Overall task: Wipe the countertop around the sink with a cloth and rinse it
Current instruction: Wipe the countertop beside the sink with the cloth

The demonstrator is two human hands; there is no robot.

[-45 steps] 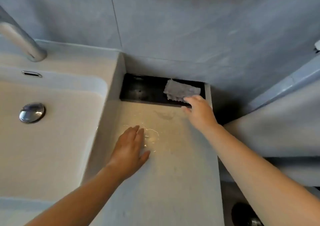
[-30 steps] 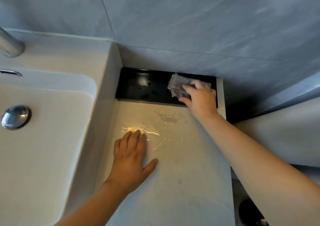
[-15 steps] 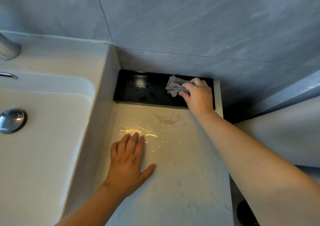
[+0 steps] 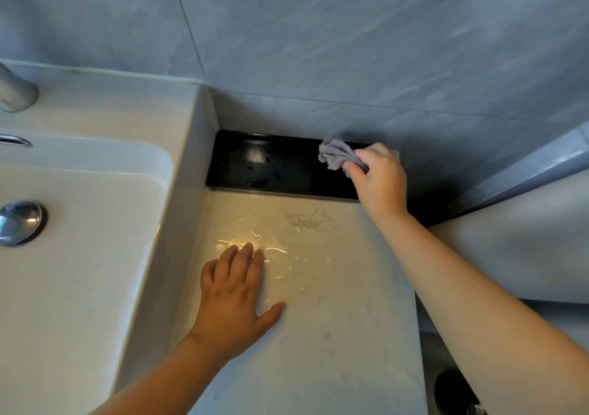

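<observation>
Head view: cloth point(image 4: 334, 156) in right hand point(image 4: 379, 182), loose end leftward

Tray: black tray point(image 4: 274, 163), dotted with water droplets, against the wall.
Wall: grey marbled tiles point(image 4: 350, 48).
Fittings: chrome faucet base point(image 4: 16, 92); chrome drain stopper point(image 4: 19, 221).
</observation>
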